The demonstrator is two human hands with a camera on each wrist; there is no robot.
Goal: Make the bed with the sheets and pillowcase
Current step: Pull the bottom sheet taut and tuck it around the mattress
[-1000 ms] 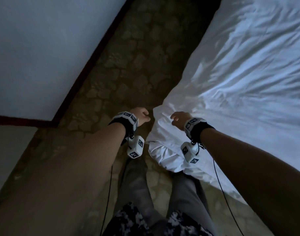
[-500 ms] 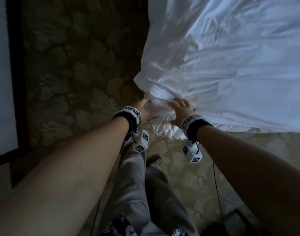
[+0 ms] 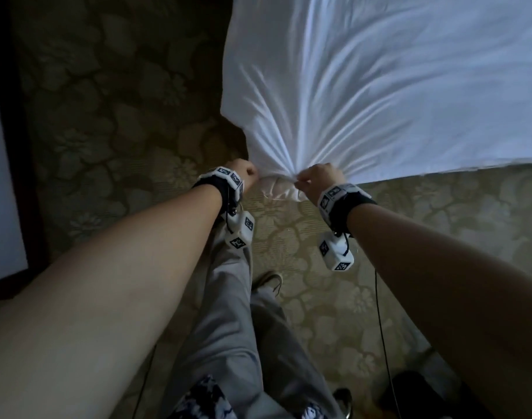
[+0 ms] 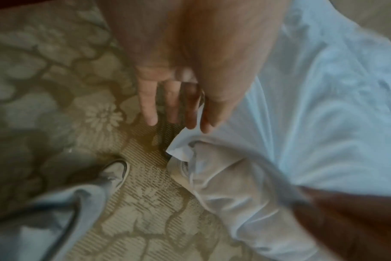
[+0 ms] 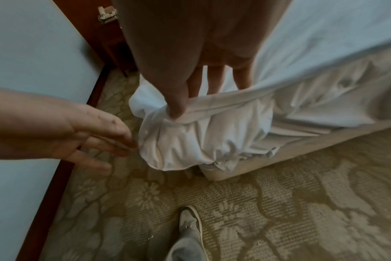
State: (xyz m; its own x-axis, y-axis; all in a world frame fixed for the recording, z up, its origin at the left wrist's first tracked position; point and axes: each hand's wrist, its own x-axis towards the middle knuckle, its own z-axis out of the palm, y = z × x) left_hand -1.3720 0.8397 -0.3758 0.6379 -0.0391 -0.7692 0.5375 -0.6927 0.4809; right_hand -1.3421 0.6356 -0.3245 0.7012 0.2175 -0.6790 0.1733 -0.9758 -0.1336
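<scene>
A white sheet [image 3: 379, 86] lies over the bed, drawn taut in creases that fan out from its corner. The corner is gathered into a bunch [image 3: 277, 189] hanging over the mattress corner [image 5: 324, 98]. My left hand [image 3: 246, 176] is at the bunch's left side. In the left wrist view its thumb and forefinger [image 4: 190, 114] pinch the sheet's edge while the other fingers stay straight. My right hand [image 3: 319, 179] grips the bunch from the right. Its thumb [image 5: 176, 109] presses into the fold and its fingers lie behind the cloth.
Flower-patterned carpet [image 3: 122, 146] runs beside and in front of the bed. A pale wall with a dark wooden skirting [image 3: 14, 176] stands close on the left. My legs and shoe [image 3: 267, 282] are just below the hands. The beige bed base [image 5: 234, 169] shows under the sheet.
Both hands have closed on the gathered sheet corner and drawn it toward me. The loose wrinkled sheet is now stretched tight. My view has swung to face the bed corner.
</scene>
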